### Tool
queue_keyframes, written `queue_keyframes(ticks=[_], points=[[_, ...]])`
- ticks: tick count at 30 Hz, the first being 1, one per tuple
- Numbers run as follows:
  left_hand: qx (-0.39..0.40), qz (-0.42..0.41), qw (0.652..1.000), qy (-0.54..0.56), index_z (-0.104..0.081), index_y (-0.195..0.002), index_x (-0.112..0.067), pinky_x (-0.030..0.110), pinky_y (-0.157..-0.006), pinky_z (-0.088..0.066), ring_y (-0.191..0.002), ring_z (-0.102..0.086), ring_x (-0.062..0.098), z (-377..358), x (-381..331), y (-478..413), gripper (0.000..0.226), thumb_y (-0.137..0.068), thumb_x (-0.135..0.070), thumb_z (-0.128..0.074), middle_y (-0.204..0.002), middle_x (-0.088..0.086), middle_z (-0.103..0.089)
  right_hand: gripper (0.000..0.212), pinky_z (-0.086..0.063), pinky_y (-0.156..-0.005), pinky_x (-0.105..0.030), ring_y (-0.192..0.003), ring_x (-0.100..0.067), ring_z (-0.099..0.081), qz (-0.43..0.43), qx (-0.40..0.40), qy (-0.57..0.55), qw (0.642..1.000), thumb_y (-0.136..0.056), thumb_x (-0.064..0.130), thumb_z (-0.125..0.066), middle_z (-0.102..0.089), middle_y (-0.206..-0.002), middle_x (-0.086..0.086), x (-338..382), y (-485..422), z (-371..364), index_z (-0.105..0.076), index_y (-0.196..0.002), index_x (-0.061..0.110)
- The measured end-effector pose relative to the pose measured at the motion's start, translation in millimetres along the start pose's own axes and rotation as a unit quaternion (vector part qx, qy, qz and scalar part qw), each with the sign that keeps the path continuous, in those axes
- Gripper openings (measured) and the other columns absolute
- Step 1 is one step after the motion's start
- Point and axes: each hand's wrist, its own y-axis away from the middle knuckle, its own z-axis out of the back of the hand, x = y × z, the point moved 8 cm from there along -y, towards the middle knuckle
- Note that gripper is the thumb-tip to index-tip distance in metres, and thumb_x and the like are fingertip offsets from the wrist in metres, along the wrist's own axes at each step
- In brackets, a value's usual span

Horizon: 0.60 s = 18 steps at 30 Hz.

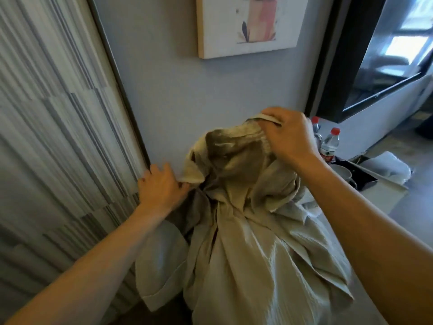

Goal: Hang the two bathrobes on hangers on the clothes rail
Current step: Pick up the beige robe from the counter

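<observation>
— Where is the bathrobe?

— I hold the beige bathrobe (246, 231) up in front of the grey wall (175, 78), between my two arms. Its collar is at the top and the rest hangs down in loose folds towards the bottom of the view.

— What does your right hand do?

— My right hand (289, 134) is clenched on the collar band at the top, fingers curled over the edge of the cloth. It is the higher of the two.

— And the left?

— My left hand (161, 187) sits lower, at the left end of the collar. Thumb and fingers pinch the lapel corner there, just beside the dark edge strip of the ribbed panel (58, 137).

— What else is near?

— A picture (248, 24) hangs on the wall above the robe. To the right, behind my right wrist, stand two water bottles (329, 141) with red caps, and a white mug (342, 174) just below them on a counter. No hanger or rail shows in this view.
</observation>
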Motion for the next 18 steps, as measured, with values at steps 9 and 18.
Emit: queue_keyframes(ticks=[9,18], points=[[0.065,-0.105,0.906,0.405,-0.069,-0.080,-0.004,0.031,-0.062,-0.044,-0.076,-0.058,0.017,118,-33,109,0.016,-0.088,-0.005,-0.055,-0.077,0.006,-0.065,0.019,-0.055,-0.091,-0.034,-0.090,-0.014,-0.065,0.111,0.010,0.048,0.993,-0.095,0.022,-0.059,-0.073,-0.101,0.003,158,92,86,-0.073,-0.108,0.022],[0.046,-0.224,0.909,0.347,-0.069,-0.070,-0.004,0.022,-0.055,-0.037,-0.058,-0.049,0.005,315,29,242,0.027,-0.088,-0.023,-0.062,-0.063,0.003,-0.057,0.009,-0.052,-0.080,-0.035,-0.079,-0.016,-0.062,0.153,0.213,0.062,0.963,-0.090,0.020,-0.063,-0.068,-0.081,0.001,305,210,60,-0.071,-0.089,0.016]])
